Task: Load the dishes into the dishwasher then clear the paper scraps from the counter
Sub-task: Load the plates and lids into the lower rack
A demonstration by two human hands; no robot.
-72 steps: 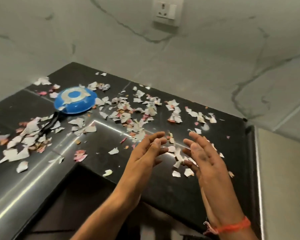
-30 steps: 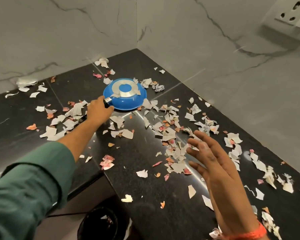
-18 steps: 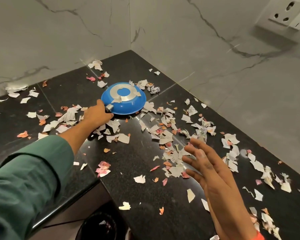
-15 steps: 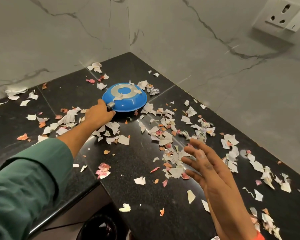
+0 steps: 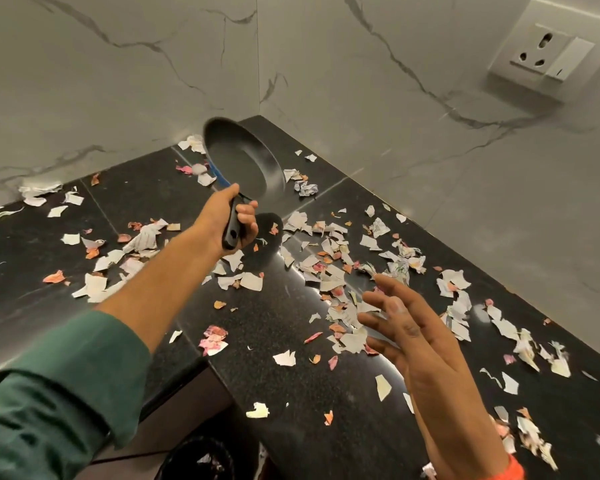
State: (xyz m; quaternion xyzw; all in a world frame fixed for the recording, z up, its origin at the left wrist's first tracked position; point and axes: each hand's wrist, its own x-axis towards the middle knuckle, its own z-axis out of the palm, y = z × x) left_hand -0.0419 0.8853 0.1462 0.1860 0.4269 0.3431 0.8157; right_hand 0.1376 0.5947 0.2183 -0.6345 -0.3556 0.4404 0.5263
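Now: left hand (image 5: 235, 221) grips the pan (image 5: 244, 161) by its handle.
Pan extends toward 12 o'clock from the grip; right hand (image 5: 426, 344) hovers, fingers spread, empty.

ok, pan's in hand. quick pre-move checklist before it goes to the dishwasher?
1. Grip: left hand is curled round the black handle of the frying pan. ok.
2. Pan off the counter: lifted and tilted, inside facing the camera. ok.
3. Pan free of scraps: none visible inside; the underside is hidden. cannot tell.
4. Right hand: open, holds nothing, hovers over the paper scraps. ok.
5. Dishwasher open and ready: not in view. cannot tell.
6. Counter cleared: scraps lie all over it. not ok, later step.
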